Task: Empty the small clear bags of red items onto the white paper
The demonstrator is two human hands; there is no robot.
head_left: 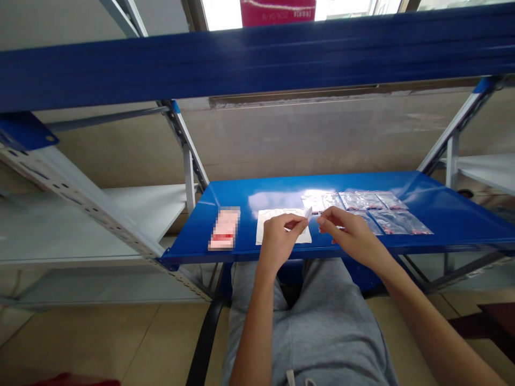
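My left hand (281,238) is closed in a pinch above a white sheet (263,231) lying on the blue shelf. From its fingertips a small translucent plastic piece (309,212) sticks up; whether it is a bag I cannot tell. Just to the right, my right hand (349,231) has its thumb and fingers curled together, and what they hold, if anything, is too small to make out. The two hands are a little apart. Beyond and beside my right hand lie flat clear plastic bags (396,221) with small red bits along their lower edges, set in two rows.
A pink and white blurred rectangular item (225,228) lies at the left of the blue shelf (245,194). An upper blue beam (257,64) crosses in front of me. Metal rack posts (187,139) stand at both sides. A red box (277,12) sits above.
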